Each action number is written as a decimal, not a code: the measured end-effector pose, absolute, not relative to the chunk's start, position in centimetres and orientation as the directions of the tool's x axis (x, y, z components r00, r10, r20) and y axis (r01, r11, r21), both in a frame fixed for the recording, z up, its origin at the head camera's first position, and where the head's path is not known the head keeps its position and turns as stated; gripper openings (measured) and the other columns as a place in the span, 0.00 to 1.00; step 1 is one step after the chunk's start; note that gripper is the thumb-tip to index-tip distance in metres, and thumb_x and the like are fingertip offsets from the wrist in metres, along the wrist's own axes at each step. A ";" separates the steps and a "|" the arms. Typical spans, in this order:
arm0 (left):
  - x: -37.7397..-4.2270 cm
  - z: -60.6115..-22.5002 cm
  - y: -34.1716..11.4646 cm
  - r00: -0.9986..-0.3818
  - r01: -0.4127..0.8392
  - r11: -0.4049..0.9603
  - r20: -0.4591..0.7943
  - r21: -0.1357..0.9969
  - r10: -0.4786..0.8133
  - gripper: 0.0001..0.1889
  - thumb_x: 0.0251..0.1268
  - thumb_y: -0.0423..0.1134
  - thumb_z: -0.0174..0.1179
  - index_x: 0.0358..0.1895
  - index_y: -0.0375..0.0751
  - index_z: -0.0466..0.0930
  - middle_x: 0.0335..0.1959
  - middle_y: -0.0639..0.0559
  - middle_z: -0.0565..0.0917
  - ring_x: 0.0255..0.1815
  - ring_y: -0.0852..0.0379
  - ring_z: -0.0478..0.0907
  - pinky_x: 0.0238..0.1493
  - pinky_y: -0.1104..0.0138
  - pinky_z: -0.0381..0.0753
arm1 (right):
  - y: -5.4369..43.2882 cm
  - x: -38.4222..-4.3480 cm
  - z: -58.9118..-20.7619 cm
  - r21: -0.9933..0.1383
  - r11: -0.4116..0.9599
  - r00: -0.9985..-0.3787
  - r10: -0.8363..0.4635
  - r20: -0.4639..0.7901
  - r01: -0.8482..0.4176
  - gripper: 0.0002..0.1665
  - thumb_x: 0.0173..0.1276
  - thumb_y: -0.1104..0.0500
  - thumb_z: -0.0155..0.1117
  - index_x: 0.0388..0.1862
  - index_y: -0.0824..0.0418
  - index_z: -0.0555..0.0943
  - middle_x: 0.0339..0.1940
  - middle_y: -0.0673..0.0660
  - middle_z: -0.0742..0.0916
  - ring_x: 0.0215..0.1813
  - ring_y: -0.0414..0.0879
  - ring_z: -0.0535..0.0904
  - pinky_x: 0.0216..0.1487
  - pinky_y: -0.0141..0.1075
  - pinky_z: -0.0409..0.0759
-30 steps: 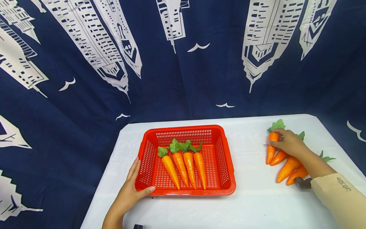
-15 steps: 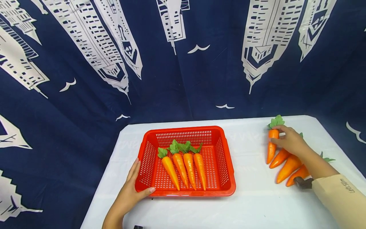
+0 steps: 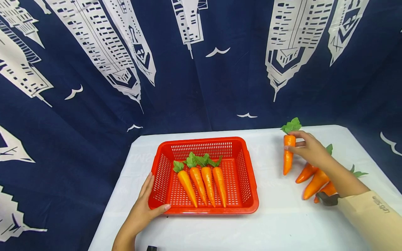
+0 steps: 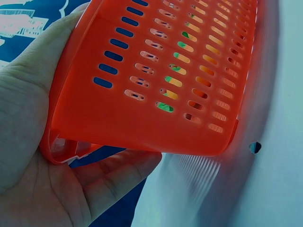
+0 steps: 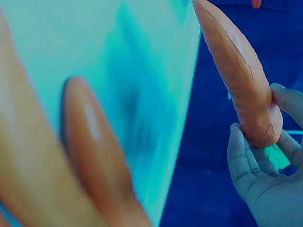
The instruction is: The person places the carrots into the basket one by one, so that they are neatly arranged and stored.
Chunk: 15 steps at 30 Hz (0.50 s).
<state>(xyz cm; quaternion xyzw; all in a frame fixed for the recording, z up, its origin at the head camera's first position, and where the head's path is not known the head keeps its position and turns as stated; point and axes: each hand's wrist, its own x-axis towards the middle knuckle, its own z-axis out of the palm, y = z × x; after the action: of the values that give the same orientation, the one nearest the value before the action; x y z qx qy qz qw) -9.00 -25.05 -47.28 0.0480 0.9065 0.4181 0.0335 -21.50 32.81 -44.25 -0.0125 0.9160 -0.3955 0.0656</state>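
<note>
My right hand (image 3: 309, 149) pinches an orange carrot (image 3: 287, 157) near its leafy top, with the tip pointing down toward the white table. In the right wrist view, thumb and fingers close around the thick end of this carrot (image 5: 244, 80), its green leaves partly hidden behind them. The left hand (image 3: 142, 205) rests against the front left corner of a red perforated basket (image 3: 207, 211), thumb along the front rim, fingers straight along the left side. Seen from the left wrist, the basket's wall (image 4: 142, 113) lies against the palm. Several carrots (image 3: 204, 184) lie side by side inside the basket.
Beneath my right forearm, more carrots (image 3: 315, 184) lie on the white table (image 3: 270, 209). A dark blue curtain (image 3: 194, 90) with white buildings and birds hangs behind. A small black object (image 3: 151, 248) shows at the front edge of the view.
The right hand has lifted a carrot from beside the others and moved it left and slightly back. My left hand and the basket stay where they were.
</note>
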 end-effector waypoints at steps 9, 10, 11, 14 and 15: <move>-9.0 -47.3 -25.1 -0.994 0.054 0.643 -0.022 0.764 0.111 0.60 0.53 0.52 0.76 0.83 0.58 0.41 0.85 0.61 0.40 0.82 0.39 0.49 0.71 0.29 0.58 | 29.8 -21.7 -42.2 -0.760 0.647 -0.994 -0.108 -0.002 -0.069 0.42 0.71 0.46 0.68 0.77 0.59 0.64 0.72 0.71 0.68 0.61 0.69 0.78 0.49 0.44 0.88; -9.0 -47.3 -25.1 -0.994 0.054 0.643 -0.022 0.764 0.111 0.60 0.53 0.52 0.76 0.83 0.58 0.41 0.85 0.61 0.40 0.82 0.39 0.49 0.71 0.29 0.58 | 29.5 -21.7 -42.0 -0.758 0.647 -0.994 -0.112 0.015 -0.085 0.41 0.70 0.47 0.68 0.76 0.58 0.64 0.70 0.71 0.68 0.60 0.69 0.79 0.48 0.44 0.88; -9.0 -47.3 -25.0 -0.994 0.054 0.643 -0.023 0.764 0.111 0.60 0.53 0.52 0.76 0.83 0.58 0.41 0.85 0.61 0.40 0.82 0.39 0.49 0.71 0.29 0.59 | 29.1 -21.7 -41.8 -0.755 0.648 -0.993 -0.116 0.036 -0.103 0.40 0.70 0.48 0.69 0.76 0.58 0.65 0.68 0.71 0.69 0.59 0.69 0.80 0.47 0.43 0.89; -9.0 -47.3 -25.0 -0.994 0.050 0.641 -0.027 0.766 0.110 0.60 0.53 0.52 0.76 0.83 0.59 0.41 0.85 0.62 0.40 0.82 0.39 0.49 0.71 0.29 0.58 | 27.7 -21.6 -41.2 -0.742 0.651 -0.986 -0.134 0.094 -0.159 0.38 0.69 0.51 0.70 0.75 0.56 0.68 0.62 0.69 0.71 0.56 0.68 0.82 0.43 0.39 0.89; -9.0 -47.3 -25.0 -0.994 0.049 0.641 -0.029 0.766 0.110 0.60 0.53 0.52 0.76 0.83 0.59 0.41 0.85 0.62 0.39 0.82 0.39 0.49 0.71 0.28 0.57 | 27.2 -21.6 -41.0 -0.739 0.651 -0.984 -0.141 0.111 -0.177 0.38 0.69 0.51 0.71 0.74 0.56 0.69 0.61 0.69 0.71 0.55 0.67 0.83 0.43 0.38 0.89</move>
<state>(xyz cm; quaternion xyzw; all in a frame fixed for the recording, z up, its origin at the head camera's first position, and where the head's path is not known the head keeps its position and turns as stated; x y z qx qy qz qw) -8.96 -25.03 -47.28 0.0438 0.9050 0.4215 0.0363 -21.55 27.23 -40.96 -0.0875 0.9082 -0.4086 -0.0216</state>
